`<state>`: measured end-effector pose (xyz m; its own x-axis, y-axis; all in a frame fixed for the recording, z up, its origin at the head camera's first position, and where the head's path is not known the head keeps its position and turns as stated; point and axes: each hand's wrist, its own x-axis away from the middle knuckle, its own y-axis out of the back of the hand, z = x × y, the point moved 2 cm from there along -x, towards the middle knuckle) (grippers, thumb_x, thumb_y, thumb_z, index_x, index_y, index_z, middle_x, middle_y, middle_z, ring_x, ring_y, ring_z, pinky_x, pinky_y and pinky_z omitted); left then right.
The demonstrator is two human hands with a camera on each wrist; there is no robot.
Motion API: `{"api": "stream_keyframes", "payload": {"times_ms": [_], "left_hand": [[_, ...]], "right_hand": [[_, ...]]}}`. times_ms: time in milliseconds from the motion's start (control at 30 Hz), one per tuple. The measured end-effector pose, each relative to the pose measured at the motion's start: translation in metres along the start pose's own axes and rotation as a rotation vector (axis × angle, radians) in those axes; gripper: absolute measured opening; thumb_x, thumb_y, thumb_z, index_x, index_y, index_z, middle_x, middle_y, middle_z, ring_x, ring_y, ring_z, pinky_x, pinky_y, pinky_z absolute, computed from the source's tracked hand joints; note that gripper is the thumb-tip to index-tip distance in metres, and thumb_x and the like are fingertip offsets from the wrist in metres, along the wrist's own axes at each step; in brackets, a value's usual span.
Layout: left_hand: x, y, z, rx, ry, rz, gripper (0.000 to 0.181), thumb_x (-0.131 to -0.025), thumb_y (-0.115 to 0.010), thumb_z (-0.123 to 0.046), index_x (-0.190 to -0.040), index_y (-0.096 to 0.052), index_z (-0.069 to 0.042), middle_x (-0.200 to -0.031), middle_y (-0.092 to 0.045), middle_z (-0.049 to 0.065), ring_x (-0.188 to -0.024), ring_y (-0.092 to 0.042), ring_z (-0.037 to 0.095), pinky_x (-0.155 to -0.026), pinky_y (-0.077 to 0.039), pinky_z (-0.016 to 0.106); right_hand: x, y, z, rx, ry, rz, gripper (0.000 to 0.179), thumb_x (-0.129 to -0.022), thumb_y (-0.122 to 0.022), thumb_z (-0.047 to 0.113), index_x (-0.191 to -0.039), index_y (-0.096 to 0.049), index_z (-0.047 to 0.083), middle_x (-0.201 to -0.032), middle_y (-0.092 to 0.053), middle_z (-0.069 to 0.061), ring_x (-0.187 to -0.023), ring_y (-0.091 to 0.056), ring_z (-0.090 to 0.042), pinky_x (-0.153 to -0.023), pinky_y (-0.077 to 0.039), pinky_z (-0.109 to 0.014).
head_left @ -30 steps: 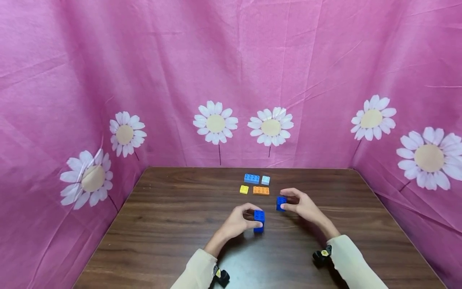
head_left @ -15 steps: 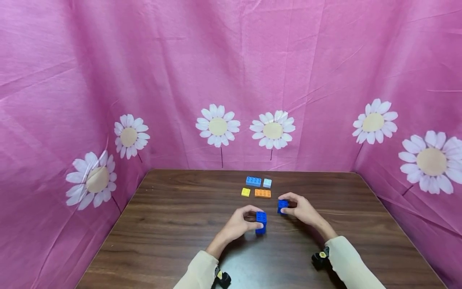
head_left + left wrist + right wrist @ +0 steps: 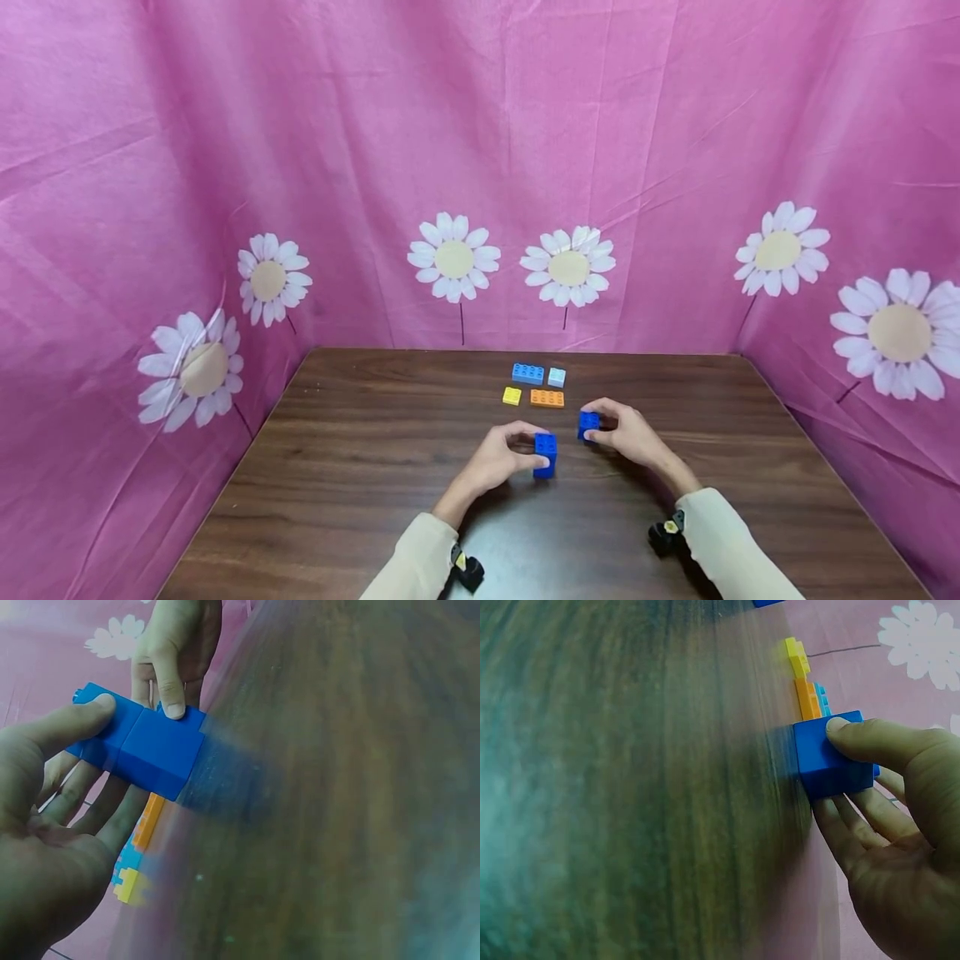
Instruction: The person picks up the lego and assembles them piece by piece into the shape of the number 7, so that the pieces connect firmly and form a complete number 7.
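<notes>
My left hand [image 3: 492, 458] pinches a stack of two dark blue toy building blocks [image 3: 545, 456] between thumb and fingers. In the left wrist view, a seam divides the stacked blue blocks [image 3: 154, 742], and the thumb presses their near face. To the right and slightly farther back, my right hand [image 3: 633, 435] holds a single dark blue block [image 3: 587, 426], studs up in the head view. In the right wrist view, its thumb lies on the plain side of that block [image 3: 825, 761], with fingers behind it. A small gap separates the stack from the single block.
Beyond the hands, a blue brick [image 3: 527, 373], a light blue brick [image 3: 557, 377], a yellow brick [image 3: 512, 396] and an orange brick [image 3: 547, 399] lie apart on the brown wooden table [image 3: 360, 450]. A pink flowered curtain [image 3: 480, 125] borders the table's back and sides.
The head view has shifted a little. My left hand and its stack have edged slightly right. My right index finger has drawn closer to the single block, which stays about in place.
</notes>
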<state>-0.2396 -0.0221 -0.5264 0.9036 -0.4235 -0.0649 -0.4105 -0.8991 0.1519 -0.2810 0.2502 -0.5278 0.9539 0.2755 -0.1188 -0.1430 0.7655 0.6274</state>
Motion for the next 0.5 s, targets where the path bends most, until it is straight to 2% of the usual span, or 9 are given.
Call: {"api": "stream_keyframes", "payload": {"times_ms": [333, 500], "left_hand": [[-0.001, 0.001, -0.002, -0.018, -0.005, 0.021, 0.032, -0.089, -0.086, -0.009, -0.119, -0.079, -0.016, -0.113, -0.079, 0.008, -0.103, -0.072, 0.017, -0.086, -0.058, 0.023], [-0.003, 0.003, -0.001, -0.038, -0.01, 0.013, 0.032, -0.088, -0.087, -0.01, -0.119, -0.08, -0.017, -0.114, -0.079, 0.008, -0.103, -0.072, 0.017, -0.086, -0.057, 0.022]], "right_hand": [[0.004, 0.002, 0.005, 0.022, -0.002, -0.034, 0.034, -0.091, -0.086, 0.016, -0.122, -0.075, 0.008, -0.117, -0.078, -0.012, -0.108, -0.073, -0.028, -0.088, -0.059, -0.03], [0.007, 0.006, 0.02, 0.041, 0.028, -0.051, 0.035, -0.092, -0.086, 0.022, -0.123, -0.076, 0.012, -0.117, -0.079, -0.008, -0.113, -0.072, -0.028, -0.098, -0.058, -0.045]]}}
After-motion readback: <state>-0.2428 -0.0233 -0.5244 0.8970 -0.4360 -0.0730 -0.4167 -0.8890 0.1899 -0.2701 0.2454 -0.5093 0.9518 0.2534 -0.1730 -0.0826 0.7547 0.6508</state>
